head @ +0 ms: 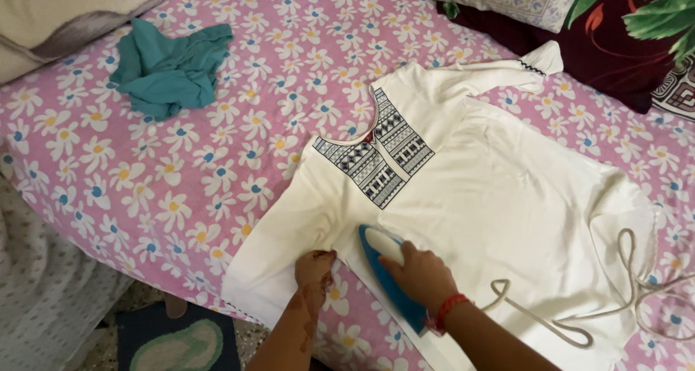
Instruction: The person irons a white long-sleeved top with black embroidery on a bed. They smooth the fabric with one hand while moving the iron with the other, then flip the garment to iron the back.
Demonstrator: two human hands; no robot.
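Holding the blue iron [387, 273] tight is our right hand [423, 273]; our left hand [313, 266] presses flat on the white top [499, 204], just beside the iron. Its tip points toward the patterned neck [376, 161]. We count one iron, one top, one green cloth [170, 67].

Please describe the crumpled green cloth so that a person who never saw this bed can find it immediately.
Start from the bed with the pink flowered sheet. Look to its far left part, away from the white tunic being ironed. The teal cloth lies there alone in a crumpled heap, the only plain green piece.
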